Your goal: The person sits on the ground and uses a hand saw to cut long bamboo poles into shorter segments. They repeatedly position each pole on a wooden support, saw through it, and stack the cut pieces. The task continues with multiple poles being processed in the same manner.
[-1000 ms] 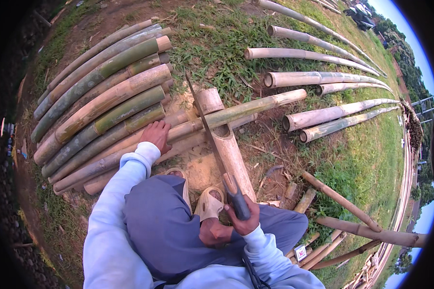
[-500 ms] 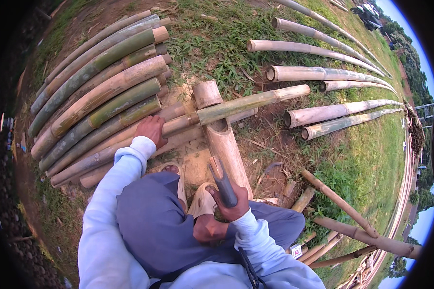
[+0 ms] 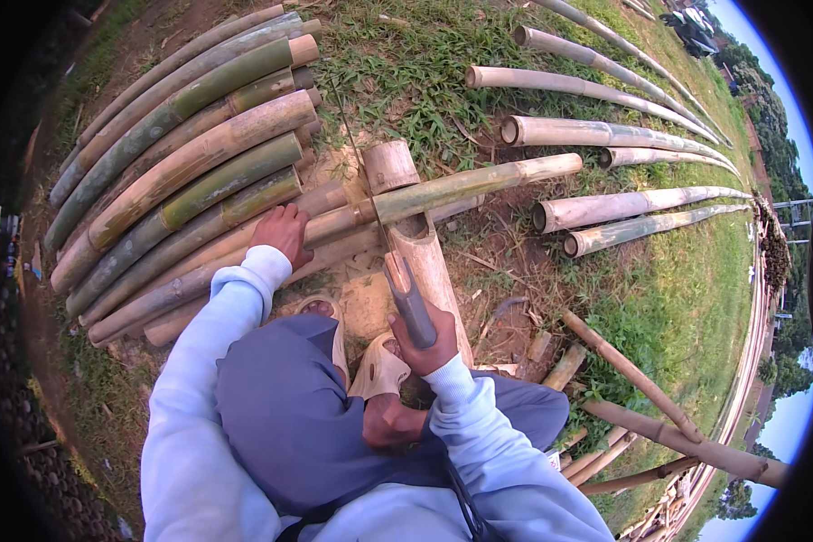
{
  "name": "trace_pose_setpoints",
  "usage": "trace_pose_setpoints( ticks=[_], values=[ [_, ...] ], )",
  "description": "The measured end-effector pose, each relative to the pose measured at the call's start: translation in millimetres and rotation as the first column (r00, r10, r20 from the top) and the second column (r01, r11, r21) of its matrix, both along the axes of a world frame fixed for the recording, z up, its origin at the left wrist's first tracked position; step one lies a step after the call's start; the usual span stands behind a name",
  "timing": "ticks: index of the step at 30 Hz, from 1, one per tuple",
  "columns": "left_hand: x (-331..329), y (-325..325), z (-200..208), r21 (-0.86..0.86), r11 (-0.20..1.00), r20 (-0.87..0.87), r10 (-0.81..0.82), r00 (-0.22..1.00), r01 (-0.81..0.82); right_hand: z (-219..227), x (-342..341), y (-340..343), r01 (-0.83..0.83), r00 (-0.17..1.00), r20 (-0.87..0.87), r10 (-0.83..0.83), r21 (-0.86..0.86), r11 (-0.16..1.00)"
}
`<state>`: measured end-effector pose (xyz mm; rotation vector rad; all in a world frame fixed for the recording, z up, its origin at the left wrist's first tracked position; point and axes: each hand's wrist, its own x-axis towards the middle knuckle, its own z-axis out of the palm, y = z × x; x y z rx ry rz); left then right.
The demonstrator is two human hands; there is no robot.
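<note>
My right hand [image 3: 432,341] is closed around the dark grey handle of a handsaw [image 3: 410,305]. Its thin blade runs away from me, crossing a greenish bamboo pole [image 3: 456,194] close to a node. Over the left part of that pole, my left hand [image 3: 283,233] bends its fingers and holds it down. The pole lies across a thick bamboo support [image 3: 435,280] with an opening cut in its top. Pale sawdust [image 3: 357,287] covers the soil beneath, near my sandals.
Several cut bamboo lengths [image 3: 190,161] lie side by side at the left. More long poles [image 3: 605,135] stretch over the grass at the right. A frame of crossed bamboo [image 3: 686,443] stands at the lower right, and a parked motorcycle [image 3: 691,32] is far off.
My right hand and the saw have moved forward, away from me, so more of the blade shows beyond the pole. My left hand stays on the pole, slightly shifted.
</note>
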<state>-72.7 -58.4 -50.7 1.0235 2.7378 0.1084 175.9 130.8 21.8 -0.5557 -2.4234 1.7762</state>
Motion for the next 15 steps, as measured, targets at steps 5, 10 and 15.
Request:
trace_pose_setpoints(
  ticks=[5,10,15],
  values=[
    [-1.0,-10.7,1.0,-0.037,0.999,0.038,0.038,0.999,-0.037,27.5,60.3,-8.3,-0.027,1.000,-0.006,0.027,0.012,1.000],
    [4.1,-14.8,1.1,-0.030,0.999,0.028,0.031,0.999,-0.031,46.7,120.5,-13.6,-0.010,0.996,0.091,0.010,0.006,1.000],
    [2.6,2.9,2.5,-0.001,1.000,-0.008,-0.009,1.000,0.009,-6.2,-22.5,7.6,0.080,0.996,-0.033,-0.083,-0.073,0.994]
  ],
)
